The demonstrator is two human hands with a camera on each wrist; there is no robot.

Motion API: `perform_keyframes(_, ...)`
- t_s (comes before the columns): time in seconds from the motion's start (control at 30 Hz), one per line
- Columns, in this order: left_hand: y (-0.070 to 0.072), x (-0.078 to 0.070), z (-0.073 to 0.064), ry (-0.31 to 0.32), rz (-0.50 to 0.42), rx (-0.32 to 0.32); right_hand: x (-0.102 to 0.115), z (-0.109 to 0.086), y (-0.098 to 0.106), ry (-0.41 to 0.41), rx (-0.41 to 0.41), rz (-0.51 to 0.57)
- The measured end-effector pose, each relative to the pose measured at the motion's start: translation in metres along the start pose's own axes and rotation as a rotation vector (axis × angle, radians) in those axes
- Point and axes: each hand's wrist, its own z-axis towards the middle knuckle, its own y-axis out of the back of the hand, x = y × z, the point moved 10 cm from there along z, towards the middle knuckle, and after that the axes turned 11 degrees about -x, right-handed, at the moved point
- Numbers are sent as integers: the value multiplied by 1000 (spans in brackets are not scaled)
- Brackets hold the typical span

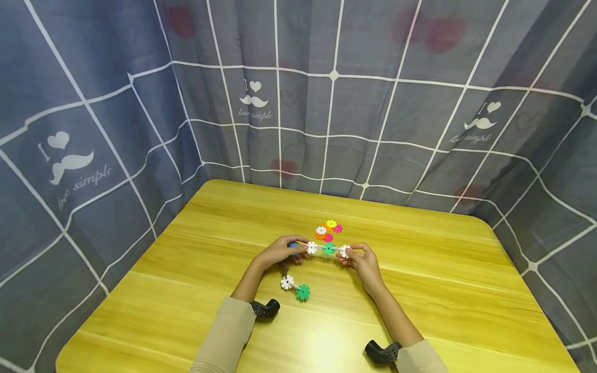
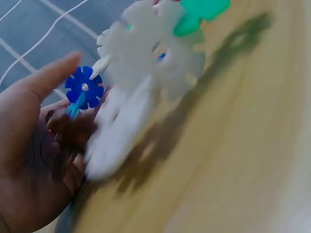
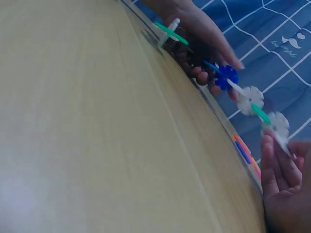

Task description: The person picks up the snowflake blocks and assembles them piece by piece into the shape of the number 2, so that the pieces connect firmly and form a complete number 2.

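A chain of notched plastic snowflake discs stretches between the two hands above the table. My left hand [image 1: 275, 253] grips it around a blue disc [image 2: 84, 87] and brown discs [image 2: 73, 127], thumb and fingertips at the blue one. Rightward along the chain come a white disc [image 1: 311, 247], a green disc [image 1: 329, 248] and another white disc [image 1: 345, 250]. My right hand [image 1: 367, 263] pinches the chain's right end between thumb and fingers. From below the left hand, the other end trails toward me, with a white disc [image 1: 287, 282] and a green disc [image 1: 303, 292].
Beyond the chain, a small group of loose discs lies on the wooden table [image 1: 448, 280]: a yellow one [image 1: 331, 224], a white one [image 1: 321, 230], pink ones [image 1: 338, 228] and orange ones [image 1: 319, 237]. A grey-blue curtain [image 1: 303, 103] with white lines surrounds the table's far and side edges.
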Motion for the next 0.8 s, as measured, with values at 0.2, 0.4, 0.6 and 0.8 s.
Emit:
perform_keyframes(0.2,28,3,-6,11,62,-44,15,1,-1,313,-47,-406)
perform_keyframes(0.4,46,-3,-13,-1,178,-21,22,19,-20,570,-39,-878)
perform_keyframes(0.6,49,-4,-17,8,174,7,2,48,-51,619,97,-1154)
perform_keyframes(0.8,51,3,-17,21,147,-3,-10,60,-74,655,212,-1281)
